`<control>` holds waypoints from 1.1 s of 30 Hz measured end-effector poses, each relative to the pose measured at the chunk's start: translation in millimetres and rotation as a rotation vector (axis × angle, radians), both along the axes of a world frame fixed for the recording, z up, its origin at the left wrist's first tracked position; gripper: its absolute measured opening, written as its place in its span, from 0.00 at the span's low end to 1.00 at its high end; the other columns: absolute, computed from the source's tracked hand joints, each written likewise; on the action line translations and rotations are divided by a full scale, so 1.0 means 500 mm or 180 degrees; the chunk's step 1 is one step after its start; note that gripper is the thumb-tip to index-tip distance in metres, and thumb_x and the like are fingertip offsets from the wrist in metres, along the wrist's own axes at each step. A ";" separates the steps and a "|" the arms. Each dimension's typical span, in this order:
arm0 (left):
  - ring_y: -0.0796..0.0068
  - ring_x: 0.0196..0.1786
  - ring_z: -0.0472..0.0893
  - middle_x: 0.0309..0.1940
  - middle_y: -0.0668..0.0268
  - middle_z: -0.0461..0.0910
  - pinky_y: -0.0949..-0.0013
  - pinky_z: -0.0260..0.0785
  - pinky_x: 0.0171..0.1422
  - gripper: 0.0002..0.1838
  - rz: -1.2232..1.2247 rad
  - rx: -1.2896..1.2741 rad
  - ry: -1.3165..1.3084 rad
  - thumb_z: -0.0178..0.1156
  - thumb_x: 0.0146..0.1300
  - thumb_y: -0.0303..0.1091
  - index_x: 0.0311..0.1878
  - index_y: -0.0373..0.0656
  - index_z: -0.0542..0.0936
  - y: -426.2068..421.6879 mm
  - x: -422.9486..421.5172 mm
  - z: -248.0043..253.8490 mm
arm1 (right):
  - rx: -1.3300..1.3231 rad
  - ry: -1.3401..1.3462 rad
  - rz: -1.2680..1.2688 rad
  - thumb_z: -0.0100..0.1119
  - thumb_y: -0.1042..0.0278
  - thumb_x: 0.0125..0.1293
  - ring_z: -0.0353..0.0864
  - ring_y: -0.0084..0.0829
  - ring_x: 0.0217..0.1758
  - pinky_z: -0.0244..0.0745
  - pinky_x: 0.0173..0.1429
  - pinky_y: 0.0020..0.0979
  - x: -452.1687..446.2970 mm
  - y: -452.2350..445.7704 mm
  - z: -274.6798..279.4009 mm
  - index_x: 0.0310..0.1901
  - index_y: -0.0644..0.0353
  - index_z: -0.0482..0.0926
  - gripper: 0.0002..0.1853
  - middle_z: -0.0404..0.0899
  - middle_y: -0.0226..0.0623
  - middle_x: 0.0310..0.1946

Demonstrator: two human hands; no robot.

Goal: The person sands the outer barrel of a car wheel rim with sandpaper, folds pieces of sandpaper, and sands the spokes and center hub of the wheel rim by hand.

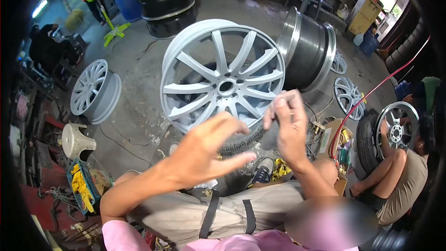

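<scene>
A large grey-white multi-spoke wheel rim [226, 86] leans tilted in front of me, its lower edge by a black tire [241, 145]. My left hand [216, 144] is raised before the rim's lower part, thumb and fingers apart, holding nothing. To its right, my right hand [289, 123] is up near the rim's lower right edge, with fingers curled and the thumb against them. A blurred grey patch shows beside those fingers; whether it is something held, I cannot make out.
Another grey rim [90, 88] stands at left near a white stool [76, 140] and a basket [79, 186]. A wide metal rim [309, 49] stands behind at right. A co-worker [404, 172] sits at far right with a rim [396, 132]. A red hose [371, 93] crosses the right side.
</scene>
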State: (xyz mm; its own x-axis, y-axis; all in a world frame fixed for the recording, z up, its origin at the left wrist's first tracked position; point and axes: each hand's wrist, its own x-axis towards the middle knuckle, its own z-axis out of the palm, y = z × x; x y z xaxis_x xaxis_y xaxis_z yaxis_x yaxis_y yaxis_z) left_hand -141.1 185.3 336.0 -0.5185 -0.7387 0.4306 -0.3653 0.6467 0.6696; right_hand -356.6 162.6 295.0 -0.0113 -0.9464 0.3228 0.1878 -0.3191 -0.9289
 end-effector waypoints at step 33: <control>0.82 0.42 0.86 0.42 0.64 0.90 0.75 0.80 0.45 0.15 -0.0206 0.3740 0.0724 0.70 0.74 0.33 0.56 0.31 0.88 -0.080 0.060 -0.100 | -0.0096 0.1518 0.1101 0.70 0.84 0.65 0.89 0.27 0.45 0.83 0.51 0.27 -0.059 -0.002 -0.082 0.49 0.64 0.92 0.12 0.90 0.40 0.43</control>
